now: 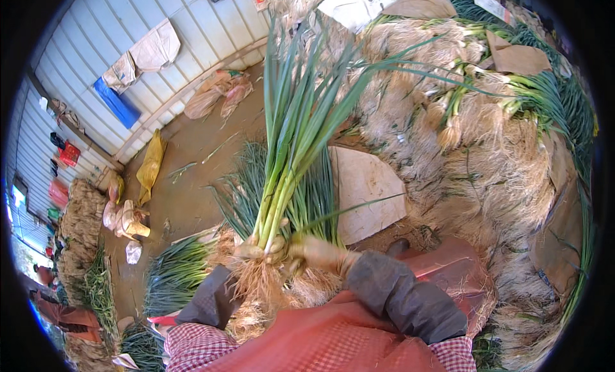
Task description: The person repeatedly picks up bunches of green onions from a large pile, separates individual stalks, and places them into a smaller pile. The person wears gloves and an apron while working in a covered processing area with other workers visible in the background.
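Observation:
A bunch of green onions (276, 199) stands up in front of me, its leaves fanned out away from my body and its pale roots (262, 278) hanging down. My left hand (247, 250), in a soiled glove, grips the bunch at the white stem bases. Against the right side of those bases is my gloved right hand (317, 253), blurred, with its fingertips partly hidden among the stems. One long leaf slants off to the right just above it. Below and behind the hands lie more green onions (312, 204), leaves pointing away from me.
Large heaps of rooted green onions (432, 180) fill the right side. A pale sack (367, 194) lies beside them. To the left are another pile (178, 271), a small stool (132, 223) and a yellow bag (151, 165) on the wet floor. A person (67, 314) is at far left.

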{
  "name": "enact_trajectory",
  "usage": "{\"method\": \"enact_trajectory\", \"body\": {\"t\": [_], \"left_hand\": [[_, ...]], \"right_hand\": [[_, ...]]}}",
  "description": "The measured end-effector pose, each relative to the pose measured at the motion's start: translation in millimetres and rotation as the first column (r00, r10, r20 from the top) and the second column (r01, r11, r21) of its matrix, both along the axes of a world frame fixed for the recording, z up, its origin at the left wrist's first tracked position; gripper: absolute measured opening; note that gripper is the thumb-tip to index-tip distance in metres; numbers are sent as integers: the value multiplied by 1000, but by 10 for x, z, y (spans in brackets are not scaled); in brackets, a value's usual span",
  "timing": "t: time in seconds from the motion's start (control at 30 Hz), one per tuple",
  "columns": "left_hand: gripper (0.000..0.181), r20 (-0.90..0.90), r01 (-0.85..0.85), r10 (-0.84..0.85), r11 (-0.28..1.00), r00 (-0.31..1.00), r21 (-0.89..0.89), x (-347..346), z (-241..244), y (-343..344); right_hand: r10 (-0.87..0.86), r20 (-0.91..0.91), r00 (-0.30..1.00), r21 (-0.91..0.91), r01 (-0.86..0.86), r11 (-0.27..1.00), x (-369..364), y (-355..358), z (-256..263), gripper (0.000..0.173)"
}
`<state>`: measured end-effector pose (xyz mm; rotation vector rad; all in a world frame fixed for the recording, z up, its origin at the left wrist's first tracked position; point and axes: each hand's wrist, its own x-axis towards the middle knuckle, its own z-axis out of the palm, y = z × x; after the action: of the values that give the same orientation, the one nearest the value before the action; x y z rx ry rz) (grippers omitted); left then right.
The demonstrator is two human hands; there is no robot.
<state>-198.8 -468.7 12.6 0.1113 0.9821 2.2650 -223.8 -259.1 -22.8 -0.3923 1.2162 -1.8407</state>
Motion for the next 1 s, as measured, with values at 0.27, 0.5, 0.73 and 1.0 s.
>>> {"method": "enact_trajectory", "body": {"t": [0.27, 0.5, 0.73, 1.0], "left_hand": [[49, 495, -189, 194, 980, 847, -61, 245, -2348, -180], [42, 275, 126, 211, 533, 938, -837, 342, -2277, -200], [34, 491, 177, -696, -474, 524, -862, -204, -1092, -265], [19, 44, -214, -751, -244, 659, -946, -621, -241, 532]], "right_hand": [[-449, 200, 871, 178, 418, 891, 301, 1511, -351, 13], [-951, -119, 285, 322, 917, 234, 1356, 2756, 32, 5], [-991, -20, 133, 375, 920, 116, 2387, 3304, 77, 25], [-386, -850, 358, 442, 884, -154, 2631, 2955, 793, 9]]}}
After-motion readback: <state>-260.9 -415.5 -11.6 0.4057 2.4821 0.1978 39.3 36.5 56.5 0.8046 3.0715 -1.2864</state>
